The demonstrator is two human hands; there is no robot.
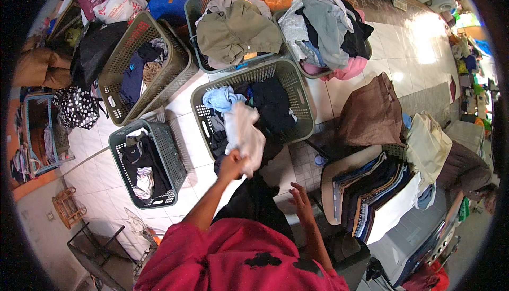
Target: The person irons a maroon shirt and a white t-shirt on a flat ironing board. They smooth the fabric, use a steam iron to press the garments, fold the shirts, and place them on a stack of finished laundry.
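My left hand (231,166) is closed on a pale, whitish-pink garment (247,137), which hangs over the near side of a grey-green laundry basket (303,132). Inside that basket lie a light blue garment (222,99) and a heap of dark clothes (271,102). My right hand (301,201) is raised to the right of my body, fingers apart, holding nothing. A row of folded clothes (371,187) stands to its right, with a white cloth at the near end.
More full baskets stand around: one with khaki clothes (238,31), one with grey clothes (328,23), a brown-green basket (119,100) and a smaller dark basket (180,169) at left. A brown cloth (374,111) lies right. Bags (119,2) sit at the far left.
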